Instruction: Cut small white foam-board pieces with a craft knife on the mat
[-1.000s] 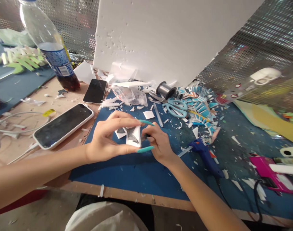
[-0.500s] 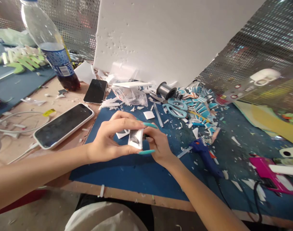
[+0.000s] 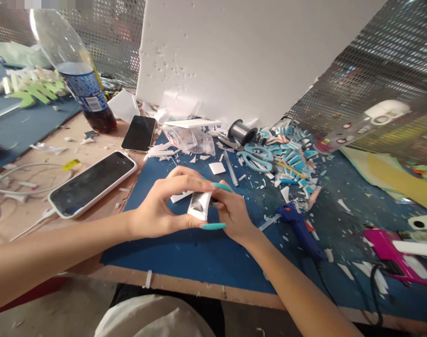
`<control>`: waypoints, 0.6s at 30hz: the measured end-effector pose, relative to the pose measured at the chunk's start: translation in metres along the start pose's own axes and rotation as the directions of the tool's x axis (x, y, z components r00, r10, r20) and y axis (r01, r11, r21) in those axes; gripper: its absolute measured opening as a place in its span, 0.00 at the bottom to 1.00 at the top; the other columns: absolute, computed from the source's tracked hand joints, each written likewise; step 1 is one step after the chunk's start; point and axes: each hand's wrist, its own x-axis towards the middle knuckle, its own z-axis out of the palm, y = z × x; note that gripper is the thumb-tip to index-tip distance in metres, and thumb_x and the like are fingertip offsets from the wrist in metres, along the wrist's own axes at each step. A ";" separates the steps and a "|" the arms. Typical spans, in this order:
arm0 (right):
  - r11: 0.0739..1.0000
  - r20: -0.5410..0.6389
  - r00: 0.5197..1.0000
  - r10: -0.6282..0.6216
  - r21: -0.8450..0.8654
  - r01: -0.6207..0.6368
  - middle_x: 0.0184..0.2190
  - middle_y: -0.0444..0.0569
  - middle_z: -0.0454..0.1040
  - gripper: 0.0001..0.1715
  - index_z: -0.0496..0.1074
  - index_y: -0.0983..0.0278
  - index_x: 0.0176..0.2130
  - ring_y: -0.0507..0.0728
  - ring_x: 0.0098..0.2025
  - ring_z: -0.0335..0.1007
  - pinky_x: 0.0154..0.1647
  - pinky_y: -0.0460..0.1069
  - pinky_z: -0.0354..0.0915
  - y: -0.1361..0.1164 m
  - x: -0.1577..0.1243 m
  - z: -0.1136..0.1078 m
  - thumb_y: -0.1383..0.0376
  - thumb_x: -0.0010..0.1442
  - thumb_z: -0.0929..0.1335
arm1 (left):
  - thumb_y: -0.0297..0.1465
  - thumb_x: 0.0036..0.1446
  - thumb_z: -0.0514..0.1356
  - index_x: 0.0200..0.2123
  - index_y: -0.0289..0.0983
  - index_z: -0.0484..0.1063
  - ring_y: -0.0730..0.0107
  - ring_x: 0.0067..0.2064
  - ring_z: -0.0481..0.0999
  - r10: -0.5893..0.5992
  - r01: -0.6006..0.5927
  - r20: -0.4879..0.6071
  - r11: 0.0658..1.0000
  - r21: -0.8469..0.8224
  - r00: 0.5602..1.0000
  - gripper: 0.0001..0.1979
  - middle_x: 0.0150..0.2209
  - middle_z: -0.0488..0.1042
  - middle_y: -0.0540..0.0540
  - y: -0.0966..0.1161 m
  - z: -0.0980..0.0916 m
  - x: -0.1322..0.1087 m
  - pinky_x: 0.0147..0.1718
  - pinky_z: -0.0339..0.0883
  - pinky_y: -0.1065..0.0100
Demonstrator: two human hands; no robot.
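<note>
Soft indoor light, faint shadow below hands [image 3: 167, 203]; bottle [image 3: 83, 89] stretched by wide lens, right edge smeary, top-left corner pixelated.

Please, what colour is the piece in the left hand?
The piece is white and dark grey; head view.

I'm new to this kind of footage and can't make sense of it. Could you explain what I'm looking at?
There is no machine here: these are a person's own bare hands. Every picture comes from one camera worn on the head, looking forward and down. The left hand holds a small white piece between thumb and fingers. The right hand is close against it; what its fingers grip is mostly hidden. Below is a blue mat. Around them lie light-blue-handled scissors, a dark spool, a blue glue gun and many scraps. To the left are two phones and a bottle with dark liquid.
</note>
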 end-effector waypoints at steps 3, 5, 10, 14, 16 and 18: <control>1.000 -0.017 1.000 -0.009 -0.006 0.009 0.29 0.47 0.72 0.23 0.68 0.61 0.39 0.55 0.29 0.63 0.35 0.52 0.60 0.000 0.000 0.000 0.55 0.68 0.52 | 0.36 0.45 0.69 0.50 0.39 0.70 0.60 0.45 0.70 -0.040 0.041 0.027 0.998 -0.038 0.999 0.27 0.42 0.75 0.41 0.000 0.000 0.000 0.45 0.67 0.58; 1.000 -0.052 0.999 -0.014 -0.002 0.014 0.28 0.47 0.71 0.22 0.67 0.61 0.37 0.55 0.29 0.63 0.33 0.51 0.60 0.000 0.001 -0.001 0.55 0.68 0.52 | 0.38 0.46 0.68 0.52 0.39 0.69 0.59 0.46 0.70 -0.066 0.067 0.038 0.997 -0.036 0.997 0.29 0.43 0.74 0.39 0.001 -0.001 0.001 0.46 0.66 0.57; 0.999 -0.085 0.996 -0.034 0.007 0.035 0.24 0.45 0.68 0.22 0.66 0.60 0.35 0.54 0.24 0.60 0.30 0.50 0.59 0.000 0.003 -0.002 0.54 0.67 0.52 | 0.39 0.47 0.67 0.51 0.39 0.69 0.58 0.45 0.71 -0.084 0.082 0.025 0.995 0.053 0.996 0.28 0.45 0.75 0.38 0.000 -0.005 0.004 0.45 0.65 0.56; 1.000 -0.061 0.998 -0.012 -0.002 0.011 0.24 0.45 0.69 0.22 0.67 0.60 0.36 0.54 0.24 0.61 0.33 0.51 0.59 0.000 0.003 -0.003 0.54 0.67 0.52 | 0.41 0.47 0.66 0.47 0.38 0.71 0.60 0.41 0.72 -0.002 0.002 0.002 0.989 0.145 1.000 0.24 0.40 0.77 0.41 0.000 -0.006 0.006 0.43 0.65 0.58; 1.000 -0.050 0.999 -0.009 0.005 0.009 0.24 0.45 0.69 0.23 0.66 0.60 0.35 0.54 0.25 0.61 0.33 0.51 0.59 0.000 0.003 -0.003 0.54 0.67 0.52 | 0.42 0.48 0.66 0.46 0.38 0.71 0.59 0.41 0.72 0.031 -0.029 -0.010 0.984 0.175 0.999 0.24 0.39 0.77 0.40 0.001 -0.007 0.006 0.42 0.65 0.58; 1.000 -0.044 0.999 -0.016 0.007 0.016 0.24 0.45 0.67 0.23 0.65 0.60 0.34 0.54 0.25 0.60 0.30 0.50 0.58 -0.002 0.003 -0.003 0.54 0.68 0.51 | 0.42 0.49 0.65 0.46 0.37 0.71 0.60 0.41 0.71 0.054 -0.049 -0.024 0.980 0.193 0.998 0.23 0.40 0.77 0.40 0.001 -0.007 0.006 0.42 0.64 0.58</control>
